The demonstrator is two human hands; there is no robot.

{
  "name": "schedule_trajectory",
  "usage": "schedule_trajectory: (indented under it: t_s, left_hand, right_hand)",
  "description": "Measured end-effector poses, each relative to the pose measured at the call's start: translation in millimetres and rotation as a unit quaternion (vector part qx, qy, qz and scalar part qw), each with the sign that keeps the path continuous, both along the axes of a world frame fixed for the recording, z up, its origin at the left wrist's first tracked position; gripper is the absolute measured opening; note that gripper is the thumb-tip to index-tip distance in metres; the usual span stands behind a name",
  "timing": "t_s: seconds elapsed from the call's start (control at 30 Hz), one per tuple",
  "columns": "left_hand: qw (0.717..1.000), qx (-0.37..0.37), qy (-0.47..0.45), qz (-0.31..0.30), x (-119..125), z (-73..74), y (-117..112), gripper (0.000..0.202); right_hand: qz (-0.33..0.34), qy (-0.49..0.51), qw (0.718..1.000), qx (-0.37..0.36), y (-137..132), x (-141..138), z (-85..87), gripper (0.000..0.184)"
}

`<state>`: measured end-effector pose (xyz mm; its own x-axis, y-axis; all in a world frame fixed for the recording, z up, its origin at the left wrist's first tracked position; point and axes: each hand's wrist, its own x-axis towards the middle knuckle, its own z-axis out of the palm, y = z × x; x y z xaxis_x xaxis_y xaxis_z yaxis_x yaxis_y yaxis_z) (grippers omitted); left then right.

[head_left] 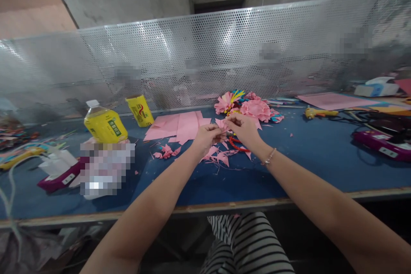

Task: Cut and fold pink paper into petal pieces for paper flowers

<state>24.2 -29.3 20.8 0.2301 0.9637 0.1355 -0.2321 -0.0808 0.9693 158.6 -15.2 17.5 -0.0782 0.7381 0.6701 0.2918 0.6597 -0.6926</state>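
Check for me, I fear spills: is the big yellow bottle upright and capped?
Upright and capped: the yellow bottle stands on the blue table, white cap on top.

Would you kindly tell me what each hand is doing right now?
Left hand: closed on the pink paper piece.
Right hand: closed on the same piece.

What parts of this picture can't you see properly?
Head view: the pink paper piece is mostly covered by the left hand and right hand, so its shape is unclear.
Head view: the red loops lie partly under the right hand.
Head view: a pixelated patch blots out whatever sits before the yellow bottle.
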Motion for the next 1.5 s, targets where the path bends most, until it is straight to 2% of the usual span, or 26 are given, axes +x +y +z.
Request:
schedule_trajectory:
  t_s: [0.33, 0.63, 0.83, 1.1, 1.5]
  left_hand:
    - [0.997, 0.054, 0.058, 0.018, -1.3, -1.0, 0.5, 0.011]
    - [1.000, 0.001, 0.014, 0.012, -0.1, 0.0, -0.4, 0.007]
    - [1.000, 0.008, 0.018, 0.016, 2.5, 1.0, -3.4, 0.003]
    - [0.999, 0.035, 0.030, 0.011, 3.1, -0.3, -4.8, 0.008]
    - [0.999, 0.021, 0.040, 0.017, 2.6, -0.4, -0.9, 0.008]
  right_hand:
    - [-0.014, -0.005, 1.000, 0.006, 1.2, 1.0, -0.2, 0.015]
    - [-0.011, 0.001, 1.000, 0.010, 2.6, 1.6, -1.9, 0.015]
    - [-0.017, -0.009, 0.999, 0.025, 1.4, 1.3, -1.8, 0.013]
    - [-0.028, -0.028, 0.998, 0.038, -0.7, 2.0, -0.8, 0.015]
    - [-0.022, -0.006, 0.999, 0.023, 0.2, 0.8, -1.8, 0.015]
